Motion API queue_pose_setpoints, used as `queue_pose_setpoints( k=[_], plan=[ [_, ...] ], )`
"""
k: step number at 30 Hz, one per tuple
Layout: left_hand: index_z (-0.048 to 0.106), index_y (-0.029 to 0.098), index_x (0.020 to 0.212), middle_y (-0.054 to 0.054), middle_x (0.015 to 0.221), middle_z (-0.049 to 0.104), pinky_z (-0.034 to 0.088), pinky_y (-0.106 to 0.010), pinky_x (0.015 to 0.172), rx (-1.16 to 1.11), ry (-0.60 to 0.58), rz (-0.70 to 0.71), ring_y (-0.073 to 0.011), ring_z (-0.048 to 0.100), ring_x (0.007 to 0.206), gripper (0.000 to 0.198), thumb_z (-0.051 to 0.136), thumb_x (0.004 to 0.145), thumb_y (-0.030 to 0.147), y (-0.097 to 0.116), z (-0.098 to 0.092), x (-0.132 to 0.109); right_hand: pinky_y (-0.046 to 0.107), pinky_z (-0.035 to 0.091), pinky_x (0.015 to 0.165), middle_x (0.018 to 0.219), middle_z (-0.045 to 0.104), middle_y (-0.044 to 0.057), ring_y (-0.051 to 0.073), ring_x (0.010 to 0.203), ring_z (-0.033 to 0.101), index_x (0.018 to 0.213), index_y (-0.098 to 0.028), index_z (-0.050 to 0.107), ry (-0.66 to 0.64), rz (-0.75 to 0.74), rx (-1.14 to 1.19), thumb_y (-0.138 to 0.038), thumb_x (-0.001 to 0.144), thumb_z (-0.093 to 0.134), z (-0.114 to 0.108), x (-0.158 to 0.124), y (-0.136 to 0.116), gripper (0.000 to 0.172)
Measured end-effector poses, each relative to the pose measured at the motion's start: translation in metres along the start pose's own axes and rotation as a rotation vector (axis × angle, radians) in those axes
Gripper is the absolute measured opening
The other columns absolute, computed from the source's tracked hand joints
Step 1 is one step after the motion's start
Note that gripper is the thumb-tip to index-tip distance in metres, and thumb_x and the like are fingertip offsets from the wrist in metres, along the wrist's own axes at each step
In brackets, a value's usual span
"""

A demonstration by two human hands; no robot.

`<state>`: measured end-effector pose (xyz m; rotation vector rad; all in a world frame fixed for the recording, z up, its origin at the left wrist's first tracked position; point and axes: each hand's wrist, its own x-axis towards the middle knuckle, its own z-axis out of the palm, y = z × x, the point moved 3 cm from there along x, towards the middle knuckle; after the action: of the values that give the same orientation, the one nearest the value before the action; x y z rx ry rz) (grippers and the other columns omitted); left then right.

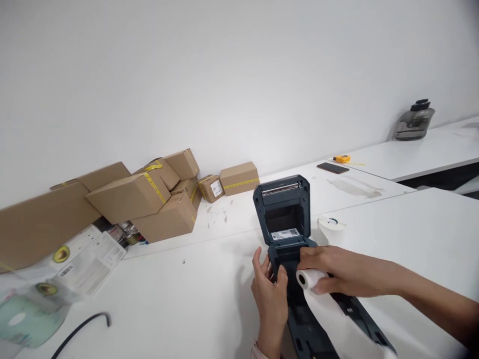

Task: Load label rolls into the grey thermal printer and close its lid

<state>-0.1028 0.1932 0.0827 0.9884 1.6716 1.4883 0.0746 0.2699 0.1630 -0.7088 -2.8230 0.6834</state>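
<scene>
A dark label printer (294, 299) stands on the white table with its lid (282, 209) swung up. My right hand (337, 271) is closed around a white paper roll (312, 278) at the opened bay. From the roll, a loose paper strip (337, 324) runs over the front of the printer. My left hand (269, 294) grips the printer's left side, thumb at the rim and fingers along the outside. Behind my right hand lies another roll of white labels (331, 224), partly hidden.
Cardboard boxes (164, 214) are piled at the left against the wall. Plastic-wrapped packets (90, 264) and a black cable (80, 326) lie front left. Farther back are a phone (333, 168), a yellow tape measure (342, 159) and a grey jug (414, 122). A gap (445, 174) separates the right-hand tables.
</scene>
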Motion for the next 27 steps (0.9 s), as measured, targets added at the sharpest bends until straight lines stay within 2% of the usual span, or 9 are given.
queue_pose_setpoints(
  k=[4,8,12,17,18,20,22,24,27],
  plan=[
    [0.042,0.021,0.148,-0.016,0.146,0.061,0.048,-0.036,0.107,0.042,-0.003,0.006,-0.0267,0.061,0.131,0.069,0.068,0.085,0.036,-0.001,0.001,0.000,0.041,0.043,0.092,0.090,0.071,0.005,0.033,0.103,0.062,0.073,-0.022,0.067,-0.156,0.055,-0.084,-0.018,0.066,0.076,0.024,0.029,-0.006,0.012],
    [0.047,0.019,0.146,-0.015,0.156,0.050,0.036,-0.038,0.119,0.070,-0.027,0.046,-0.0272,0.044,0.147,0.070,0.071,0.083,0.037,-0.001,0.002,0.003,0.039,0.039,0.089,0.064,0.060,-0.001,0.024,0.084,0.059,0.055,-0.020,0.047,-0.170,0.093,-0.062,-0.019,0.062,0.074,0.039,0.035,0.005,0.027],
    [0.052,0.019,0.142,-0.015,0.149,0.057,0.039,-0.038,0.116,-0.010,-0.083,0.075,-0.0292,0.052,0.140,0.068,0.073,0.082,0.042,-0.004,0.004,0.005,0.041,0.040,0.089,0.055,0.054,-0.002,0.018,0.069,0.055,0.051,-0.019,0.043,-0.117,-0.069,-0.081,-0.020,0.066,0.066,0.048,0.037,0.014,0.027],
    [0.052,0.021,0.145,-0.015,0.147,0.060,0.042,-0.039,0.114,-0.054,-0.133,0.040,-0.0306,0.052,0.139,0.071,0.073,0.083,0.048,-0.008,0.004,0.004,0.044,0.047,0.094,0.088,0.071,0.009,0.028,0.090,0.065,0.074,-0.021,0.065,-0.006,-0.120,-0.045,-0.026,0.070,0.069,0.054,0.030,0.033,0.008],
    [0.052,0.022,0.146,-0.014,0.150,0.057,0.041,-0.039,0.115,-0.042,-0.121,0.045,-0.0305,0.050,0.141,0.070,0.072,0.084,0.049,-0.006,0.003,0.004,0.044,0.049,0.093,0.095,0.072,0.011,0.030,0.096,0.066,0.084,-0.020,0.068,0.047,-0.109,0.005,-0.027,0.069,0.071,0.053,0.026,0.037,0.017],
    [0.060,0.022,0.137,-0.012,0.152,0.055,0.038,-0.041,0.118,0.011,-0.050,0.127,-0.0307,0.046,0.143,0.057,0.067,0.088,0.049,0.000,-0.001,0.001,0.043,0.053,0.091,0.104,0.072,0.014,0.031,0.100,0.068,0.101,-0.018,0.068,0.140,-0.090,0.121,-0.027,0.066,0.073,0.053,0.020,0.043,0.037],
    [0.072,0.022,0.116,-0.012,0.141,0.063,0.039,-0.043,0.116,0.091,0.005,0.305,-0.0312,0.050,0.137,0.035,0.060,0.093,0.046,0.012,-0.006,-0.007,0.042,0.055,0.091,0.107,0.072,0.013,0.029,0.098,0.069,0.109,-0.017,0.066,0.170,-0.100,0.188,-0.029,0.068,0.073,0.053,0.017,0.044,0.043],
    [0.077,0.023,0.097,-0.013,0.119,0.072,0.045,-0.044,0.108,0.155,-0.080,0.476,-0.0307,0.060,0.120,0.033,0.050,0.098,0.043,0.024,-0.006,-0.019,0.041,0.053,0.093,0.102,0.073,0.010,0.026,0.095,0.069,0.105,-0.018,0.066,0.132,-0.128,0.146,-0.031,0.073,0.070,0.053,0.018,0.039,0.035],
    [0.078,0.025,0.100,-0.012,0.102,0.074,0.048,-0.047,0.100,0.173,-0.248,0.581,-0.0317,0.064,0.104,0.039,0.049,0.096,0.051,0.027,0.000,-0.042,0.041,0.049,0.093,0.093,0.073,0.008,0.025,0.090,0.067,0.087,-0.019,0.067,0.063,-0.144,0.021,-0.027,0.071,0.072,0.052,0.026,0.030,0.018]
  ],
)
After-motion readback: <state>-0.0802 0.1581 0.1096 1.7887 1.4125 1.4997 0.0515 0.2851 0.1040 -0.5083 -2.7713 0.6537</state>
